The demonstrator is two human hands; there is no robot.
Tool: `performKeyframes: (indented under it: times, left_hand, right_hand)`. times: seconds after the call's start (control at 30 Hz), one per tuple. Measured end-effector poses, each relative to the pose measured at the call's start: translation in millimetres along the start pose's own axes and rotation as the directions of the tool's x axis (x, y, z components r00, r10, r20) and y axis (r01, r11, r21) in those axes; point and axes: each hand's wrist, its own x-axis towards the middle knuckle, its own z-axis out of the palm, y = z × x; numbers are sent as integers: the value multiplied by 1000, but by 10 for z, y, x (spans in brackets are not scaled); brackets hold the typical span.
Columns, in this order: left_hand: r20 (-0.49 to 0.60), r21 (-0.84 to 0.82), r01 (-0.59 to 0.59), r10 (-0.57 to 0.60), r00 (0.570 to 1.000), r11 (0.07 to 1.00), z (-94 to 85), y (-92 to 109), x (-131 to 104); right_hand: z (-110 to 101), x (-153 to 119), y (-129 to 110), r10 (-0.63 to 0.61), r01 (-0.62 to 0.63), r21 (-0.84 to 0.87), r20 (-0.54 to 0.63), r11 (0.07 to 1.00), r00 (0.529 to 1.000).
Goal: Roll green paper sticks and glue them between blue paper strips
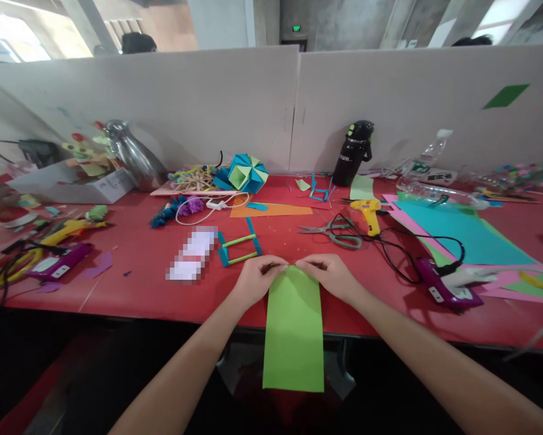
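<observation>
- So we're pinching the far end of the green paper [294,335] with both hands, left hand [256,283] and right hand [329,277], fingertips nearly closed on it.
- Grips are looking narrow and close together, probably because we're keeping that short edge straight and controlled.
- The paper's far end is sitting over the red table [135,254], the rest is reaching past the near edge toward us, likely giving our wrists room.
- Scissors [319,230] and glue gun [366,211] are lying beyond our right hand, handy for reaching, I guess.
- Count time: we're seeing one green paper in hand, one pair of scissors, one black flask [348,158], one steel jug [138,160].
- Two stick frames are standing around, one [239,241] near our left hand, another [319,199] farther back.
- Two purple power strips are flanking us, left [65,263] and right [446,291].
</observation>
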Motion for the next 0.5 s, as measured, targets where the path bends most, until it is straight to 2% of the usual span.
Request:
performKeyframes:
  times: [0.2,0.3,0.5]
  left_hand:
    - [-14,-1,-26,26,1000,1000,-2,9,-22]
    - [-10,-25,-75,74,997,997,-4,24,-22]
    - [6,-65,-114,115,993,991,-6,17,-9]
  right_hand:
    - [24,4,-26,73,-72,97,-10,993,997]
    - [12,9,7,125,-121,170,-11,978,992]
    - [9,11,42,148,-140,242,-16,960,989]
